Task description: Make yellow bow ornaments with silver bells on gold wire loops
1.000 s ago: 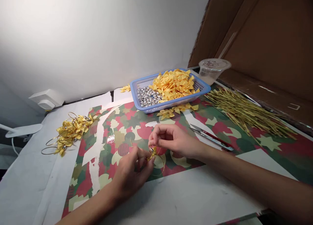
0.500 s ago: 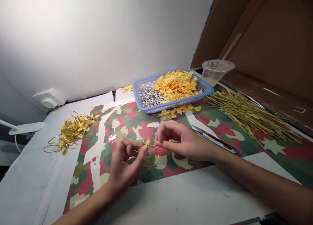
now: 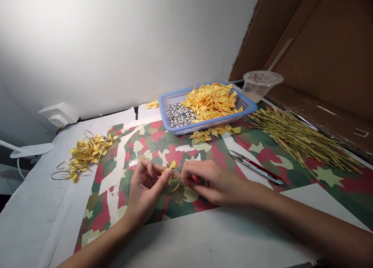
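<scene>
Between the thumb and fingers of my left hand (image 3: 147, 190) is a yellow ribbon bow (image 3: 172, 166) with a small shiny silver ball at its centre. A thin gold tie (image 3: 176, 187) curves down from the bow in a loop. My right hand (image 3: 211, 180) is closed in a pinch at the right side of that loop; its fingertips are partly hidden. On the left lies a pile of similar yellow bows (image 3: 87, 153) with silver balls and gold loops.
A blue basket (image 3: 204, 126) holds loose yellow bows and silver balls, with more bows (image 3: 214, 133) before it. Scissors (image 3: 256, 167) lie near my right forearm. Gold ties (image 3: 303, 138) are spread at the right, by a lidded plastic cup (image 3: 259, 83) and cardboard (image 3: 320, 54).
My right hand has moved slightly down and left, closer to my left hand. The gold loop appears smaller and more covered by the right fingers. The bow has turned a little.
</scene>
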Motion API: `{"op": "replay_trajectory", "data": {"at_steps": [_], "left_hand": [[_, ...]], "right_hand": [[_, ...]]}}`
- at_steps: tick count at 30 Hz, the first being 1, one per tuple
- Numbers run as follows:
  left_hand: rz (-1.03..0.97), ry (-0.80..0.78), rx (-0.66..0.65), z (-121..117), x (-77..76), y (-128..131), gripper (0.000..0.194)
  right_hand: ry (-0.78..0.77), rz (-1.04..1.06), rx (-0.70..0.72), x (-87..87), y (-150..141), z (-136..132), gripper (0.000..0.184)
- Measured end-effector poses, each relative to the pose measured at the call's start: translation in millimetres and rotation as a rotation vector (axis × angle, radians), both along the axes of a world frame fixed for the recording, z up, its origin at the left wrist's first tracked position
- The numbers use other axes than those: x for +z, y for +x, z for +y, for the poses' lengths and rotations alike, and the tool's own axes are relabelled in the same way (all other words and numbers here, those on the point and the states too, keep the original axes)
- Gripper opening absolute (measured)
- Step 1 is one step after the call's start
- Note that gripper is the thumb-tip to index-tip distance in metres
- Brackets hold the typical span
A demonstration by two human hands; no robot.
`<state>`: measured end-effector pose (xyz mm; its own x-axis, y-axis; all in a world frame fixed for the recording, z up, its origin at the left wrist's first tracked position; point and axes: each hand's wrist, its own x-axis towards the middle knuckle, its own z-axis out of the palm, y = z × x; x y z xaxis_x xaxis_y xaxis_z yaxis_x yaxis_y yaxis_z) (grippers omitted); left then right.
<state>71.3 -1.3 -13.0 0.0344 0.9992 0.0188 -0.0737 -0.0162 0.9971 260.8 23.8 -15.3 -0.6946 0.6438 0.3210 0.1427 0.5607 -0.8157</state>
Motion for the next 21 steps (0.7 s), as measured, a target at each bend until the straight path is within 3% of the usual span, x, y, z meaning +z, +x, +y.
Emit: {"op": "replay_trajectory", "data": {"at_steps": [4,8,13,15,21], "left_hand": [[0.001,-0.021,-0.020,0.6,-0.2,-0.3,0.039],[0.012,-0.028,-0.060,-0.1,-2.2,-1.7,0.036],[0.004,-0.065,-0.110,-4.8,-3.6,-0.1,0.036],[-0.001,-0.074,-0.107,-7.0,-3.4,1.9,0.036],[0.056,-0.026,-0.155,-9.5,-4.4,4.4,0.031]], "right_hand": [[-0.061,-0.002,0.035,-3.2,-4.8,-5.6,0.025],[-0.239,0.026,0.035,-1.0,-6.4,-10.8,0.013],[-0.436,0.202,-0.286,5.6,-8.2,-6.1,0.016],[-0.472,0.223,-0.341,5.9,-9.1,-3.1,0.018],[-0.675,0.164,-0.232,1.5,-11.0,-1.5,0.021]]}}
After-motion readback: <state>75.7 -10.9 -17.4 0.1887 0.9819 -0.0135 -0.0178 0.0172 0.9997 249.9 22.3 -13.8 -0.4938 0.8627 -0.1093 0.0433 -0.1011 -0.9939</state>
